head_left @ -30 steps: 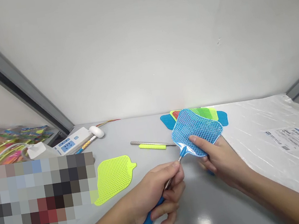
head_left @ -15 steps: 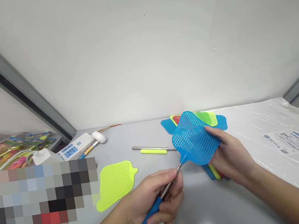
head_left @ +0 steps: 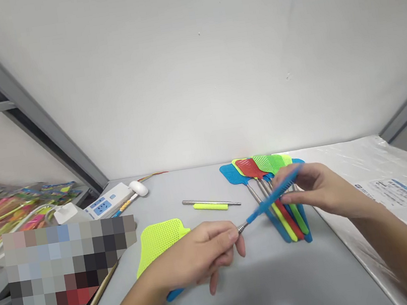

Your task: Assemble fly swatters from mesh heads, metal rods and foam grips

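My left hand (head_left: pixel 210 251) is closed around the metal shaft of a blue fly swatter (head_left: pixel 265 207). The swatter's handle passes under that wrist, and only its blue end shows below. With thumb and fingers, my right hand (head_left: pixel 322 190) grips the far part of the blue mesh head, which is seen nearly edge-on. Behind it lies a fanned stack of assembled fly swatters (head_left: pixel 250 168) in blue, red, green and yellow-green. A loose yellow-green swatter head (head_left: pixel 160 238) lies partly hidden behind my left hand. Beyond my hands are a metal rod (head_left: pixel 195 202) and a yellow-green handle sleeve (head_left: pixel 210 207).
A white power strip (head_left: pixel 106 202) and a white rounded device (head_left: pixel 138 188) stand at the back left. Bagged colourful items (head_left: pixel 2 215) fill the far left, beside a pixelated area. White plastic sheeting (head_left: pixel 362 164) with a label covers the right side.
The blue swatter has been turned, so its head went from facing me to nearly edge-on. My right hand has shifted to the head's far part. More of the stack behind shows.
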`<state>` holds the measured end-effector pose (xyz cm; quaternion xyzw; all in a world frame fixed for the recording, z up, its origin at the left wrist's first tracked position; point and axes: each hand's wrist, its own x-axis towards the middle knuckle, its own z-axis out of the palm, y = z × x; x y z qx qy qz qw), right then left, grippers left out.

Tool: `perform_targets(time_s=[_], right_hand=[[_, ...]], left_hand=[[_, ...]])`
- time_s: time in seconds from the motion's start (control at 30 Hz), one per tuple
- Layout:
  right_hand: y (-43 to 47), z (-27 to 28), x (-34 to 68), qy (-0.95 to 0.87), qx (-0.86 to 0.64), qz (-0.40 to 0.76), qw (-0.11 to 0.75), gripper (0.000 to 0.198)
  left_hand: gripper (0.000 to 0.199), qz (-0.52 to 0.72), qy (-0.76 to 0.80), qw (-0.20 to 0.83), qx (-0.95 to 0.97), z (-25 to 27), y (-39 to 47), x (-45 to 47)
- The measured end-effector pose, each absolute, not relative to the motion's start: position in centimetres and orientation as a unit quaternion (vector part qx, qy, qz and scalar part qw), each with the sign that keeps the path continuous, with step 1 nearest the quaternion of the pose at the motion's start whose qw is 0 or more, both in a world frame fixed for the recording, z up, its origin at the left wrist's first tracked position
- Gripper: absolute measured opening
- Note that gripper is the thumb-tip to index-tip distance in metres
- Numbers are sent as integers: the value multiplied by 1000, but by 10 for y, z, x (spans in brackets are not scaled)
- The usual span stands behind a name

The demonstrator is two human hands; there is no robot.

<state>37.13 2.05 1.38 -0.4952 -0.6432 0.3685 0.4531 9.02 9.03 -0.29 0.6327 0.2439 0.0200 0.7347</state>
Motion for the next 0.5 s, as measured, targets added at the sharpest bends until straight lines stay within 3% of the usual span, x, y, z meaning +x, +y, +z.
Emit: perform_targets(time_s=[0.17, 0.5], right_hand=[[20, 14, 361, -740, -420, 307, 427, 15], [25, 0, 360, -747, -393, 288, 453, 14]], left_hand=[[39, 9, 274, 612, 742, 3, 82, 91], [38, -23, 264, 616, 742, 2, 82, 91]])
